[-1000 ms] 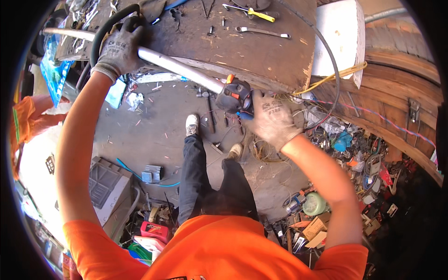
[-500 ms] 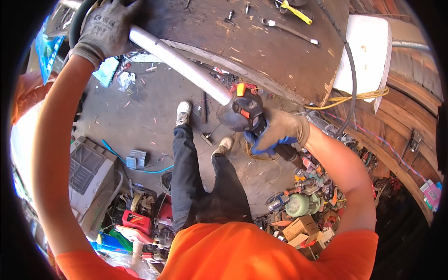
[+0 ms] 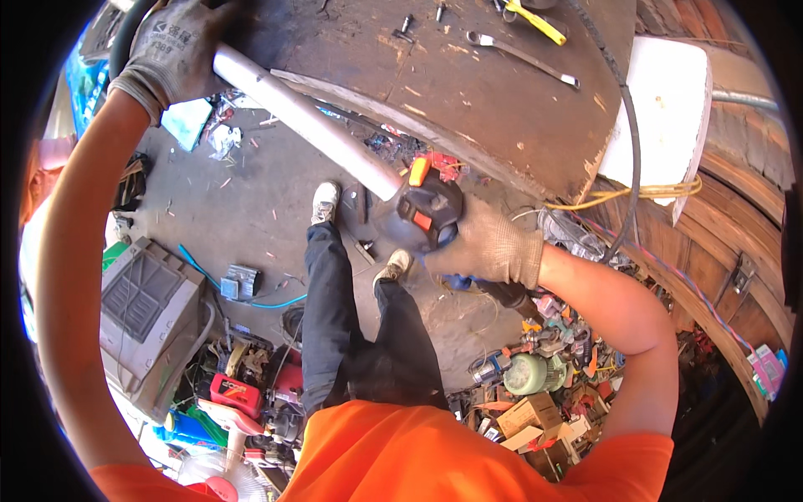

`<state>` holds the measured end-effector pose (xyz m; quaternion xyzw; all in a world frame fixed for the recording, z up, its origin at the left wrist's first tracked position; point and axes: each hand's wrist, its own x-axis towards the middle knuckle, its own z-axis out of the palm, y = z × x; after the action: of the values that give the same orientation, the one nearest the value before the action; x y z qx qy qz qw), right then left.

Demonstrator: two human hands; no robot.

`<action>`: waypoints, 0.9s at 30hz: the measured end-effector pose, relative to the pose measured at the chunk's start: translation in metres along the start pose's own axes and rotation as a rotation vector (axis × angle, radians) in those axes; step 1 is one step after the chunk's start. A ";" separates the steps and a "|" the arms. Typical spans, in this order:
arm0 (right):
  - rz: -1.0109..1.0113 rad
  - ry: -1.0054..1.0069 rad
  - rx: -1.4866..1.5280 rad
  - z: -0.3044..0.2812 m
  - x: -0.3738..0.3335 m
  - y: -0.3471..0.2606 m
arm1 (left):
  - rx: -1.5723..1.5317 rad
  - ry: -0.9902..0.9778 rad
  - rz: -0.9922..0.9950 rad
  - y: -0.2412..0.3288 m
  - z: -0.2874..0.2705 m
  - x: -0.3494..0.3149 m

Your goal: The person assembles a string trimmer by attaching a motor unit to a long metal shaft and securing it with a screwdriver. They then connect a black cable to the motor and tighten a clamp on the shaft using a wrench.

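Note:
My right hand (image 3: 489,243), in a tan and blue glove, is closed round the black grip of a power tool (image 3: 422,213) with a rounded black housing and orange switches. From the housing a silver tube (image 3: 305,121) slants up to the left, crossing the workbench edge. My left hand (image 3: 171,54), in a grey glove, is at the tube's far end. Its fingers curl into a dark, blurred patch there, so what they grip is hidden. The black handle end (image 3: 510,297) of the tool sticks out below my right hand.
On the brown workbench (image 3: 376,67) lie a wrench (image 3: 523,58), bolts and a yellow-handled tool (image 3: 539,21). A white board (image 3: 665,109) and a black cable (image 3: 627,125) are at its right. My feet stand among scattered parts, near a grey case (image 3: 146,309) and a green motor (image 3: 527,374).
The tool and both hands have shifted slightly left, the housing also a little nearer me. My right hand has turned, showing more of its tan back and less blue.

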<state>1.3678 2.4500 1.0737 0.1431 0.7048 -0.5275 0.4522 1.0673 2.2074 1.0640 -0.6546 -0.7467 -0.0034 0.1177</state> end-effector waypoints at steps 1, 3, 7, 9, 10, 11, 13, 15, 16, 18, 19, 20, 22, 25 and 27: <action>-0.035 0.073 -0.143 0.001 -0.002 0.000 | -0.011 -0.074 -0.024 -0.004 -0.003 -0.003; -0.054 0.219 -0.332 0.008 -0.004 0.003 | 0.008 -0.160 -0.056 0.003 -0.009 0.005; 0.159 0.299 -0.394 0.020 0.002 0.005 | 0.116 -0.219 -0.350 0.016 0.002 0.006; 0.197 0.425 -0.436 0.019 -0.015 -0.013 | -0.025 -0.408 -0.217 0.004 -0.008 0.006; 0.165 0.499 -0.464 0.022 -0.018 -0.011 | -0.048 -0.393 -0.239 0.003 -0.009 0.008; 0.129 0.574 -0.488 0.027 -0.022 -0.008 | -0.067 -0.379 -0.257 0.001 -0.008 0.010; 0.137 0.581 -0.546 0.033 -0.039 0.004 | -0.065 -0.426 -0.316 0.002 -0.008 0.011; 0.131 0.670 -0.532 0.043 -0.052 0.017 | -0.034 -0.348 -0.239 0.004 -0.009 0.007; 0.141 0.641 -0.528 0.042 -0.050 0.019 | -0.018 -0.310 -0.203 0.003 -0.009 0.005; 0.170 0.583 -0.515 0.040 -0.046 0.020 | -0.015 -0.293 -0.146 -0.001 -0.007 0.002; 0.174 0.523 -0.462 0.035 -0.047 0.017 | 0.025 -0.247 -0.142 -0.001 -0.005 -0.002; 0.181 0.470 -0.406 0.029 -0.048 0.013 | 0.065 -0.197 -0.132 0.000 -0.004 -0.002; 0.181 0.337 -0.332 0.017 -0.045 0.018 | 0.014 -0.273 -0.123 0.000 -0.010 0.003; 0.219 0.022 -0.098 -0.005 -0.036 0.036 | -0.049 -0.246 -0.184 0.004 -0.012 0.006; 0.283 -0.330 0.244 -0.024 -0.025 0.041 | 0.012 -0.270 -0.239 0.007 -0.017 0.004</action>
<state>1.3978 2.4940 1.0686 0.2059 0.5252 -0.5564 0.6101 1.0761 2.2100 1.0805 -0.5551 -0.8282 0.0750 0.0187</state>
